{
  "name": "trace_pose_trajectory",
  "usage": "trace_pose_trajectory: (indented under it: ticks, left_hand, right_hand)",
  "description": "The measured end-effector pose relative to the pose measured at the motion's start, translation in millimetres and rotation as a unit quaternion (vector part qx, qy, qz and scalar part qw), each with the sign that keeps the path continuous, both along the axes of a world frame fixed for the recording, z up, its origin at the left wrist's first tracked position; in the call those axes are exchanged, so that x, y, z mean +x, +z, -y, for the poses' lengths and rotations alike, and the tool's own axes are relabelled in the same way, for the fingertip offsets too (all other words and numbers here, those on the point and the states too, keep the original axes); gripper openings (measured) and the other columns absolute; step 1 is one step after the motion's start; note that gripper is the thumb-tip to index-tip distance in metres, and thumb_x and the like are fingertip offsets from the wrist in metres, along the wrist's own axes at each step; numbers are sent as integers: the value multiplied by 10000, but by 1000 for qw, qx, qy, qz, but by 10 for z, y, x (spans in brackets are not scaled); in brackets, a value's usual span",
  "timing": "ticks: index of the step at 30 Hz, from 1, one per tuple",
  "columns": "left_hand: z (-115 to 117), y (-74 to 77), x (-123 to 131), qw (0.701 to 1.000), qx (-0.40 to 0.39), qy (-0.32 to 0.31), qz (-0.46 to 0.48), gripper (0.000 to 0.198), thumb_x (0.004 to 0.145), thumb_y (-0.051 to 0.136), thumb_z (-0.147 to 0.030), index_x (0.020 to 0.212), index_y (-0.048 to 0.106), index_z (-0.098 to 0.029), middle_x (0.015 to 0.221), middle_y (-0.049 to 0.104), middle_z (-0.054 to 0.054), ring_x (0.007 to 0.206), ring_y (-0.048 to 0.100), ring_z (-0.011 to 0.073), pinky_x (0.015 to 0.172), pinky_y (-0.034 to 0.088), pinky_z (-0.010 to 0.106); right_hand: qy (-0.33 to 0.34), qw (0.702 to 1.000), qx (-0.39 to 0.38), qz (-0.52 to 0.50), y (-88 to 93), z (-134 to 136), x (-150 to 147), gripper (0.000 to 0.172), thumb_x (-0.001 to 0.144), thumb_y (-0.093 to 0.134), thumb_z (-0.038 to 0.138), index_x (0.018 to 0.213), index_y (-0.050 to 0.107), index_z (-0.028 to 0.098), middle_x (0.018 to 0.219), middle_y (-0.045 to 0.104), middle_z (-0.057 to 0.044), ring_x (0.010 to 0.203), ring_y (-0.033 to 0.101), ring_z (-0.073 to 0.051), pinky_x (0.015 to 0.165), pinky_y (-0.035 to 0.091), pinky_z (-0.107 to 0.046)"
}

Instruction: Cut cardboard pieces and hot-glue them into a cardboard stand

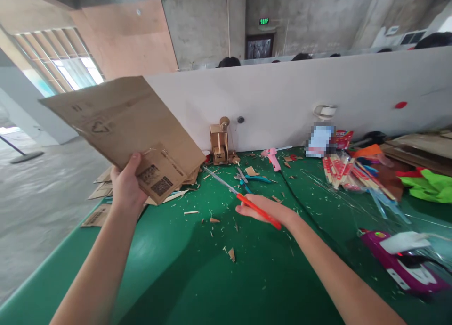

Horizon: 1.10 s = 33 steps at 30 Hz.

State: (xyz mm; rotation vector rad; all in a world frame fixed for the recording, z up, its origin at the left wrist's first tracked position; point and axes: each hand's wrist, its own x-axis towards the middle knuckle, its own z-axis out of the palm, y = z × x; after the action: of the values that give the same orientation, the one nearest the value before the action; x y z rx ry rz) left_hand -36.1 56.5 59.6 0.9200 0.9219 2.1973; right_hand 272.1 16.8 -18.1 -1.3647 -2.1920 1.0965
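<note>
This looks like a craft workshop set up in a large, unfinished building. Bare concrete walls, a grey floor and a lit green exit sign above a door suggest a shared building rather than a home. Tops of heads show behind a white partition. The green counter carries scraps, a pink glue gun, pliers and a power strip, alongside scissors and a cardboard sheet above it.
</note>
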Motion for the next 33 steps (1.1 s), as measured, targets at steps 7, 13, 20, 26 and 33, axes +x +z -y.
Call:
trace_pose_trajectory:
  ticks: [7, 13, 20, 26, 33]
  left_hand:
    - [78, 17, -51, 995, -43, -34, -79, 317, 574, 795, -222, 855, 650, -213, 864, 720, -4, 731, 660, 193, 677, 596, 364]
    - [144, 105, -104, 995, -10, -9, -103, 319, 638, 763, -220, 930, 634, -212, 857, 712, -75, 784, 655, 159, 733, 587, 324]
    - [244, 31, 158, 957, -208, -192, -58, 408, 573, 768, -297, 938, 641, -169, 800, 716, 71, 655, 686, 257, 581, 596, 387]
    - [234, -119, 335, 930, -223, -284, -72, 382, 576, 786, -309, 903, 648, -167, 777, 724, 80, 642, 692, 255, 548, 592, 351]
    - [192, -252, 337, 900, -255, -347, -67, 367, 560, 804, -251, 886, 665, -153, 781, 729, 95, 685, 702, 289, 622, 604, 411]
  right_hand:
    - [-141, 955, 155, 211, -230, 16, -299, 535, 727, 637, 384, 1142, 547, 58, 1183, 533, -221, 1162, 445, -368, 967, 375, -457]
    - [-115, 972, 135, 154, -26, 34, -190, 369, 711, 678, 378, 981, 628, 131, 1009, 606, -203, 1080, 503, -407, 938, 365, -562]
    - [-79, 947, -20, -312, 645, -224, -309, 586, 762, 626, 594, 1199, 535, 214, 1297, 536, -136, 1158, 527, -292, 985, 414, -484]
    - [-2, 870, -197, -452, 640, -436, -427, 415, 719, 737, 367, 1069, 608, 185, 1077, 683, -96, 988, 639, -246, 884, 502, -427]
    - [-64, 841, -230, -486, 449, -444, -510, 463, 623, 800, 303, 1032, 625, 178, 1044, 695, -111, 935, 653, -278, 833, 521, -445]
